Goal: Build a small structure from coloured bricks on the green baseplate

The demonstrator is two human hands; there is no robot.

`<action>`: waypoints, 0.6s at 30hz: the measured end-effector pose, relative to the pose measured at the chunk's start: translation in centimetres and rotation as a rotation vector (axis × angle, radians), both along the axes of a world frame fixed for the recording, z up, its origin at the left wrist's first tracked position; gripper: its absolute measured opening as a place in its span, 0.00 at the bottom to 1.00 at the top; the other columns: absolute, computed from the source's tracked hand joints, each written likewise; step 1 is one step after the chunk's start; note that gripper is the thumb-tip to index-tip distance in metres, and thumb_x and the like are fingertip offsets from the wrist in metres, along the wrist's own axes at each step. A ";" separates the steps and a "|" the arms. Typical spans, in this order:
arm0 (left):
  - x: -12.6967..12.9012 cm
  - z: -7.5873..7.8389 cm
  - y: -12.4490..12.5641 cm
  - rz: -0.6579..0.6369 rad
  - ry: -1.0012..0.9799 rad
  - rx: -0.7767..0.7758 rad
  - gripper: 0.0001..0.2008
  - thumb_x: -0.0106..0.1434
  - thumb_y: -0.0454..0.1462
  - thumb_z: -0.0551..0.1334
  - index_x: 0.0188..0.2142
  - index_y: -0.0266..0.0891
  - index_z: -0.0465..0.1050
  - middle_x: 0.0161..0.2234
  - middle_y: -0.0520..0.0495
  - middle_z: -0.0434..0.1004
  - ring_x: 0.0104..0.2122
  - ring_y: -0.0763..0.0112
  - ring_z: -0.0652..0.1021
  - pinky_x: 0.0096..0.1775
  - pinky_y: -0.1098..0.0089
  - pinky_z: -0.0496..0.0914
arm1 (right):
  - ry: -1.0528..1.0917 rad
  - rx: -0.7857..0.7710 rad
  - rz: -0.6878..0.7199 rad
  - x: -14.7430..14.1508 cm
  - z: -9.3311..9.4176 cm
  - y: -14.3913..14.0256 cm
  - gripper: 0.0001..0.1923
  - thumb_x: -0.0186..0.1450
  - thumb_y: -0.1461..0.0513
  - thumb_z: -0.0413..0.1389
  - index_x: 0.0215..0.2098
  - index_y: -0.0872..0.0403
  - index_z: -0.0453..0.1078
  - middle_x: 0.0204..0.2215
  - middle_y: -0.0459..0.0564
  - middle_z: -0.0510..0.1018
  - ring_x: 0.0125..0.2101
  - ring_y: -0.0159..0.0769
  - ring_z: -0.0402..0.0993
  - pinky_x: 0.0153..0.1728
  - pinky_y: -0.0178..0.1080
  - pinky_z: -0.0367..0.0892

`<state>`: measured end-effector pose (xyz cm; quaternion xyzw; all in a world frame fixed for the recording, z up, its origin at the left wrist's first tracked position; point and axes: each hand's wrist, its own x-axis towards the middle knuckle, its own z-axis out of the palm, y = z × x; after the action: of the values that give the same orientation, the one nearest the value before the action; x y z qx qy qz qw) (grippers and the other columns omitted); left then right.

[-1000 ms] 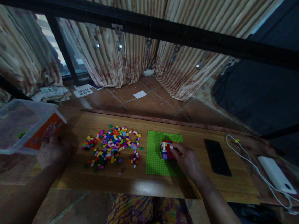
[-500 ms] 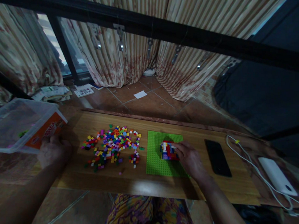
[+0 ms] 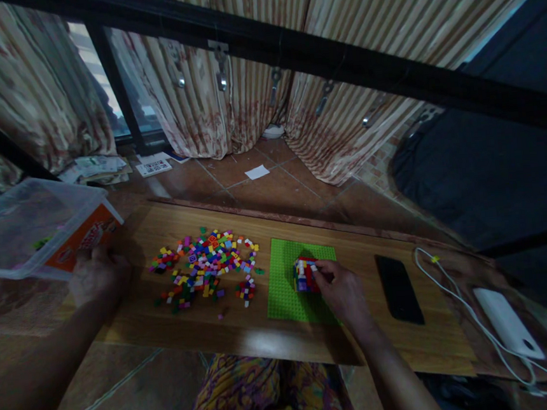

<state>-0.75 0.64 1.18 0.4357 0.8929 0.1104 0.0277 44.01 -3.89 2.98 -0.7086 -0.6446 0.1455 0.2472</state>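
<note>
My right hand [image 3: 342, 288] is closed in a pinch over the right part of a small block build [image 3: 303, 277]. A small whitish brick [image 3: 314, 268] shows at its fingertips, partly covered by them. The build, in red, white, blue and yellow, sits on a green baseplate [image 3: 287, 306]. My left hand [image 3: 96, 275] lies at the left end of the wooden board, its fingers curled beside the orange label of a clear plastic box [image 3: 39, 213]. Whatever those fingers may hold is hidden. Loose coloured bricks [image 3: 211, 261] are spread between the left hand and the baseplate.
A black phone [image 3: 398, 290] lies on the board [image 3: 261, 343] right of my right hand. Beyond it are a white power bank [image 3: 508, 321] and a white cable [image 3: 464, 303]. A dark metal rail [image 3: 288, 47] crosses in front, with curtains behind.
My right hand has shifted slightly left and up over the build, and the whitish brick at its fingertips shows more clearly. My left hand has stayed in place.
</note>
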 end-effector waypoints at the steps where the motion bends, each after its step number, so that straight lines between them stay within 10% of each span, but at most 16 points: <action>1: 0.0 0.0 0.0 -0.004 -0.001 0.002 0.26 0.65 0.44 0.45 0.56 0.34 0.65 0.56 0.29 0.63 0.51 0.43 0.71 0.48 0.47 0.69 | 0.003 -0.006 -0.012 -0.2 0.0 0.0 0.14 0.63 0.56 0.52 0.40 0.53 0.75 0.33 0.51 0.81 0.31 0.38 0.76 0.33 0.38 0.66; 18: 0.0 0.0 0.1 0.008 -0.007 -0.025 0.26 0.65 0.45 0.44 0.56 0.34 0.65 0.56 0.30 0.62 0.51 0.44 0.71 0.49 0.48 0.68 | 0.147 -0.004 -0.011 -0.6 0.4 -0.2 0.15 0.63 0.57 0.50 0.40 0.54 0.76 0.35 0.52 0.82 0.33 0.40 0.78 0.35 0.40 0.69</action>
<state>-0.70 0.71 1.18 0.4315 0.8957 0.1009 0.0356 43.42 -4.12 3.37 -0.7002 -0.6205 0.1972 0.2930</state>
